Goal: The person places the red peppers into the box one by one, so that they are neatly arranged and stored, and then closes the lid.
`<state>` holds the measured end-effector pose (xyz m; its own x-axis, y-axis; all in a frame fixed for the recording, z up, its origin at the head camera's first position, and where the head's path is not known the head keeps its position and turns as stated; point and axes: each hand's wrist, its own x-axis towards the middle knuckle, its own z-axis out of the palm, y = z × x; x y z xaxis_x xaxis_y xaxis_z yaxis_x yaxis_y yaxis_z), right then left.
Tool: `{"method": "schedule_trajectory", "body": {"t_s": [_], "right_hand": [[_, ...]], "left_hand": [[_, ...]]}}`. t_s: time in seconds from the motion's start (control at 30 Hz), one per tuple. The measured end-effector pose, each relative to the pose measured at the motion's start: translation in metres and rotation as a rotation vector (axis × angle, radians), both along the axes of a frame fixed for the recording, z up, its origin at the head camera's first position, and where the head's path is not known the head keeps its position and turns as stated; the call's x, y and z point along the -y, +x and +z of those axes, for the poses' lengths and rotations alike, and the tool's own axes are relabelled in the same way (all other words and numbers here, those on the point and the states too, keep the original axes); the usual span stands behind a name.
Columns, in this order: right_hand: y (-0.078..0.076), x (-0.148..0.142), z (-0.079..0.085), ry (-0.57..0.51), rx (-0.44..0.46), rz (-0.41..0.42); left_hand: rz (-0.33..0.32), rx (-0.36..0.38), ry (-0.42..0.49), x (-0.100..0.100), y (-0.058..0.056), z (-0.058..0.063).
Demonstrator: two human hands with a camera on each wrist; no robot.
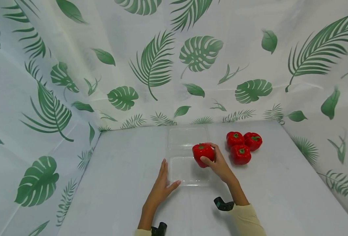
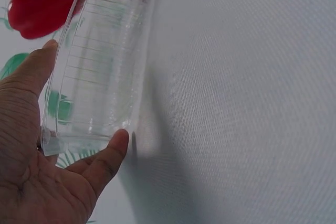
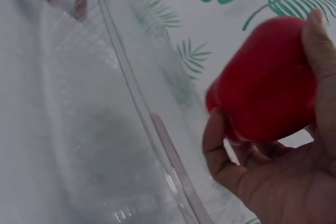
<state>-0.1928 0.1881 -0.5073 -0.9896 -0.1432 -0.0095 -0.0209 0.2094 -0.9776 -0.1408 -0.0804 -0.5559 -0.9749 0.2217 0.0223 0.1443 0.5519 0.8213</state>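
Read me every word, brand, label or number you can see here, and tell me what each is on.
No readable text.
Peppers: no label visible.
Clear box: no lettering I can make out.
Leaf-print backdrop: pattern only.
Right wrist camera: any marking is too small to read.

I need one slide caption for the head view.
Left hand at a clear container, right hand holding a red pepper above it.

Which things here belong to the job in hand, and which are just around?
Job:
- glossy red bell pepper in the right hand
- clear plastic rectangular container at the left hand
- probably three untouched red peppers

Just around:
- white leaf-printed backdrop
- black wrist cameras
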Motion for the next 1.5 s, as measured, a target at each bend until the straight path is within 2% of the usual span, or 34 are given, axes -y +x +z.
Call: {"method": "schedule_trajectory", "body": {"t_s": [0.1,0.27,0.53,0.73,0.9,1.03,1.23,1.5], "right_hand": [[-0.002,0.010,-0.005,0.079,0.005,0.031],[-0.006,0.029,-0.014,0.207,0.016,-0.010],[-0.006,0.055,-0.022,0.387,-0.095,-0.066],[-0.002,0.073,-0.028,0.539,-0.084,-0.113],[0.000,0.080,-0.029,0.616,-0.110,-0.095],[0.001,0.081,-0.027,0.630,-0.104,-0.065],[0.001,0.083,-0.027,0.657,-0.110,0.033],[0.003,0.076,-0.021,0.566,-0.045,0.097]], "left_hand": [[0.006,0.010,0.012,0.000,0.001,0.000],[0.000,-0.006,0.014,0.001,0.001,0.000],[-0.009,-0.027,0.025,0.001,0.000,-0.002],[-0.002,-0.016,0.027,0.001,0.001,-0.003],[0.009,-0.009,0.022,0.001,0.001,-0.004],[0.010,-0.007,0.001,0.001,0.000,-0.004],[0.005,-0.021,-0.002,0.003,-0.001,-0.002],[-0.003,-0.014,0.014,0.002,-0.001,-0.005]]}}
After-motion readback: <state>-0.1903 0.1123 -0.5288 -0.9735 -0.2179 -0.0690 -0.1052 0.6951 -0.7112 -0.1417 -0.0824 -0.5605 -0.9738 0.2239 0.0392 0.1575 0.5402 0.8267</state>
